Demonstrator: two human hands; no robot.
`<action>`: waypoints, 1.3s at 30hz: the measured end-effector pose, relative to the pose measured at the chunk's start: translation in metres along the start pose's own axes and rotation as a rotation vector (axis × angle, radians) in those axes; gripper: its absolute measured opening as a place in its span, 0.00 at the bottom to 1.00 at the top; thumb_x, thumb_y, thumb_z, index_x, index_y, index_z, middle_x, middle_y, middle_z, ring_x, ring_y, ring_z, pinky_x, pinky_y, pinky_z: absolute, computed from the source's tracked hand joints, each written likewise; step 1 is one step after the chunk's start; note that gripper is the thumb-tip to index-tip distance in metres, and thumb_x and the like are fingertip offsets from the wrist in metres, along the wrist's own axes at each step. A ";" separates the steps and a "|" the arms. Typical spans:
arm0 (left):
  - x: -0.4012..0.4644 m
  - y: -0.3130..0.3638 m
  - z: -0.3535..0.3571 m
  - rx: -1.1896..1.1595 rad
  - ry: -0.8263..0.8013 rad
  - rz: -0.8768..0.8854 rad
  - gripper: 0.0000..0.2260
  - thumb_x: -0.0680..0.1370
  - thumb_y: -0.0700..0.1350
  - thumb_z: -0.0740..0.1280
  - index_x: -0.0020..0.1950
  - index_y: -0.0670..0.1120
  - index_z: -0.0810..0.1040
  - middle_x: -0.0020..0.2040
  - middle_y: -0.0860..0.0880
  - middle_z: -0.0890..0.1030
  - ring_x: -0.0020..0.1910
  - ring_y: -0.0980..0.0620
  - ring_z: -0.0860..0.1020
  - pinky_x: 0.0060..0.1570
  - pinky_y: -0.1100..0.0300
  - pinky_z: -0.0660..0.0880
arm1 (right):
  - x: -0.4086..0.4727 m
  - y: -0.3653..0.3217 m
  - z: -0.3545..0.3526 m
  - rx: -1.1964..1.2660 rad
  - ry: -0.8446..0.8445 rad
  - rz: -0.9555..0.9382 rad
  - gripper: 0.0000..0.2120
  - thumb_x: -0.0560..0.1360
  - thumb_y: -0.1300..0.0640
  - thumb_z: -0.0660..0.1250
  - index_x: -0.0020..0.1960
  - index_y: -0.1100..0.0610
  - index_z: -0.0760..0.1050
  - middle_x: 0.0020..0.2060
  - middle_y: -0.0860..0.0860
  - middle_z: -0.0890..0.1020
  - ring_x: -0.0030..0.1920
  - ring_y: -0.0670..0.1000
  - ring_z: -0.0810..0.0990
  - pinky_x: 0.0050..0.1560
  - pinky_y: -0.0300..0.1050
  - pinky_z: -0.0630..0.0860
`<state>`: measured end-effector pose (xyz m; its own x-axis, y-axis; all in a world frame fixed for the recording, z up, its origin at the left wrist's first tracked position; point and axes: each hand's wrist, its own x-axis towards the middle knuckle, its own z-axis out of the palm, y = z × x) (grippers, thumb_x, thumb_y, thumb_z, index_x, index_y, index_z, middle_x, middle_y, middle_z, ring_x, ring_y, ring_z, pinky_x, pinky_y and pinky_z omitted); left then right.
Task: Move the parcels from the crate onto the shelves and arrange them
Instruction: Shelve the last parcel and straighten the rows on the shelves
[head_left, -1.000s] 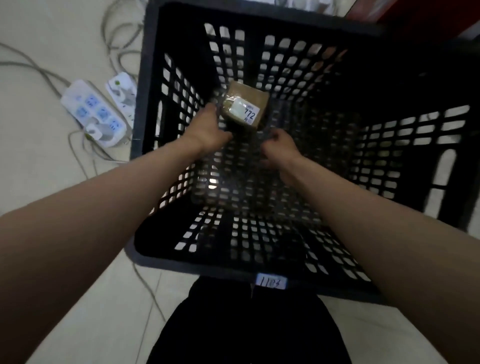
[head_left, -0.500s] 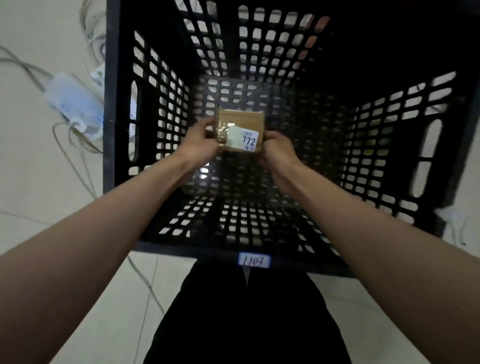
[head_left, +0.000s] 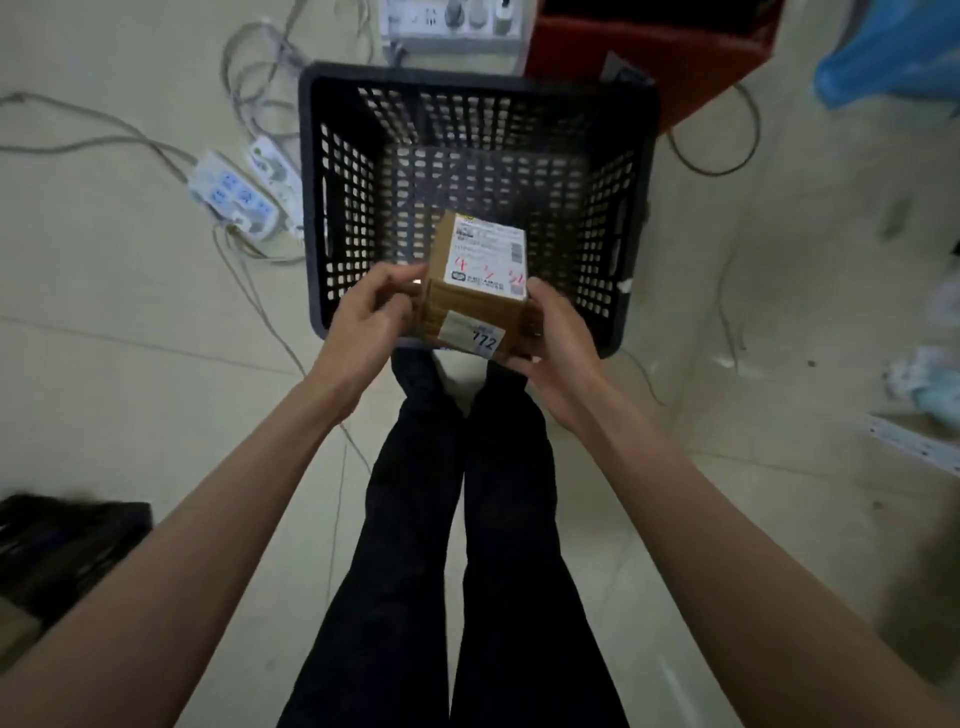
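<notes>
A small brown cardboard parcel (head_left: 470, 291), box-shaped with sharp taped edges, is held up in the air over the near rim of a black plastic lattice crate (head_left: 332, 208), clear of the crate's floor. The left hand (head_left: 363, 322) grips the parcel's left face, fingers curled round that side with the thumb near the top corner; the right hand (head_left: 553, 343) clamps the right face and lower corner, fingers wrapped beneath. The top of the parcel carries a white printed shipping label (head_left: 488, 257) with red handwritten marks across it, and the near face bears a smaller white sticker (head_left: 475, 335) reading 772. The crate is square, its walls and floor pierced by a grid of small rectangular holes, and its inside shows only bare mesh. It stands on a smooth pale tiled floor (head_left: 130, 405). To its left lie two white plastic power strips (head_left: 244, 192) with tangled grey cables (head_left: 249, 291) trailing off; another white power strip (head_left: 452, 23) sits beyond the far rim. A red box-like container (head_left: 691, 67) stands just behind the crate's far right corner. The person's legs in black trousers (head_left: 457, 545) stand below the parcel.
</notes>
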<state>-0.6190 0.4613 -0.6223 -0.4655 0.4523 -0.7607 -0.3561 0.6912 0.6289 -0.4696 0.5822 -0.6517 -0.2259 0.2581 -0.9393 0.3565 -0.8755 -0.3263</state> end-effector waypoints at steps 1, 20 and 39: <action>-0.019 0.018 -0.001 0.020 -0.020 0.019 0.17 0.78 0.33 0.55 0.59 0.45 0.79 0.56 0.48 0.83 0.56 0.48 0.81 0.58 0.48 0.78 | -0.024 -0.007 -0.005 0.014 0.010 -0.007 0.21 0.79 0.46 0.65 0.66 0.58 0.72 0.56 0.53 0.84 0.56 0.54 0.84 0.57 0.58 0.81; -0.225 0.274 0.039 0.487 -0.539 0.569 0.11 0.79 0.45 0.68 0.61 0.49 0.79 0.47 0.48 0.84 0.50 0.56 0.81 0.57 0.62 0.74 | -0.350 -0.077 -0.065 0.418 0.150 -0.554 0.21 0.79 0.60 0.65 0.71 0.54 0.68 0.56 0.56 0.85 0.52 0.55 0.83 0.58 0.62 0.77; -0.485 0.305 0.132 0.855 -1.363 1.141 0.35 0.76 0.34 0.69 0.64 0.70 0.59 0.56 0.70 0.73 0.54 0.69 0.77 0.47 0.70 0.76 | -0.609 0.072 -0.085 0.141 0.912 -0.997 0.49 0.67 0.59 0.73 0.80 0.47 0.50 0.75 0.43 0.62 0.76 0.45 0.63 0.72 0.51 0.70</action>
<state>-0.3945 0.5274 -0.0828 0.8167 0.5769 0.0136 0.2172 -0.3291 0.9190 -0.2295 0.3970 -0.1123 0.3640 0.9291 -0.0658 0.2879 -0.1794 -0.9407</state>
